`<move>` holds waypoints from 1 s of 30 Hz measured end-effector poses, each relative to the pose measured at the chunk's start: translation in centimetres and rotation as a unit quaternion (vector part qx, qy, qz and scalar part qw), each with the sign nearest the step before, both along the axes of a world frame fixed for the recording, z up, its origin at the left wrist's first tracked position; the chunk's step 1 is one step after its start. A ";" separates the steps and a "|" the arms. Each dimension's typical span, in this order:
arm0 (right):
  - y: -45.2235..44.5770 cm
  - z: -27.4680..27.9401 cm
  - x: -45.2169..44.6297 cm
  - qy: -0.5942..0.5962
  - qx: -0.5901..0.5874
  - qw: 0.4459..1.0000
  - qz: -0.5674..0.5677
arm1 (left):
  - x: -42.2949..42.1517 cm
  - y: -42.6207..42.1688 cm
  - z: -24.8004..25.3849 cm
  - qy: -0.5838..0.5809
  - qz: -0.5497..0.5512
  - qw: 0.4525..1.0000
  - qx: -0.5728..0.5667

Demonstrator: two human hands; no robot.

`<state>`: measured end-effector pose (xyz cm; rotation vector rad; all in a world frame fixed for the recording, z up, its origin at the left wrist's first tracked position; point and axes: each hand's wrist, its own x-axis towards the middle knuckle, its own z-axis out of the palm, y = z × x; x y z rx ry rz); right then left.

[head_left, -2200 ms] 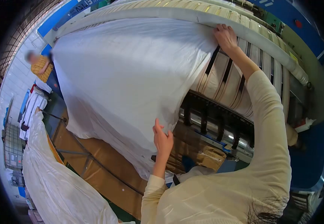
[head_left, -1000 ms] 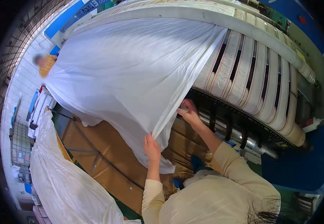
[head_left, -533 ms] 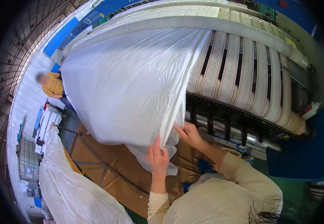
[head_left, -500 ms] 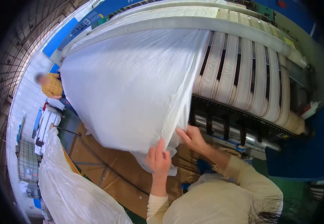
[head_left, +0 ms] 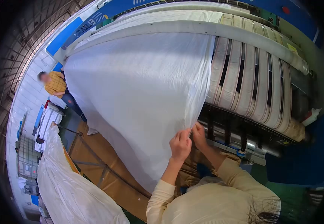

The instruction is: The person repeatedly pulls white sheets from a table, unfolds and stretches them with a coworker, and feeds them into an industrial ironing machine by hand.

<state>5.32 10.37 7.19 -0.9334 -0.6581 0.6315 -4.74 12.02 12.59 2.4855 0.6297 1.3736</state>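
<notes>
A large white sheet (head_left: 132,82) spreads over the left part of the machine's belts and hangs down over its front. My left hand (head_left: 180,145) is closed on the sheet's right edge. Right beside it, my right hand (head_left: 199,137) pinches the same edge, its fingertips partly hidden by the cloth. From the roller down to my hands, the edge runs in narrow folds. To the right of the sheet the padded belts (head_left: 244,78) are uncovered.
A long pale roller (head_left: 192,27) crosses above the sheet. At the left stands a person in a yellow top (head_left: 55,83). White cloth (head_left: 72,190) lies over a metal frame (head_left: 94,156) at lower left. A white bottle (head_left: 311,116) is at the right.
Both hands have moved right and slightly up, closer together, with the sheet's edge. The sheet now covers more of the belts, and its lower part hangs more spread out.
</notes>
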 end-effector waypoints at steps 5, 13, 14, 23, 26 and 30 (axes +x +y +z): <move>0.8 -4.8 -1.5 -0.141 0.010 0.989 0.043 | 2.0 0.9 -0.1 -0.012 -0.016 1.000 -0.003; -2.0 -5.3 -1.3 -0.168 -0.057 0.983 0.043 | 3.2 0.8 3.0 -0.016 -0.038 0.999 -0.008; -1.2 -6.9 -0.9 -0.122 -0.075 0.988 0.053 | 2.7 0.6 2.6 -0.021 -0.035 0.999 -0.027; 0.2 -9.6 0.2 0.108 -0.138 0.984 0.045 | -7.3 -2.1 -7.1 -0.027 0.092 0.944 -0.316; 0.4 -6.0 0.6 -0.224 -0.340 0.910 0.077 | -11.0 -5.2 -11.7 0.070 0.177 0.912 -0.363; 2.5 -8.7 -0.4 -0.226 -0.363 0.902 0.059 | -14.7 -10.2 -16.9 0.129 0.206 0.874 -0.420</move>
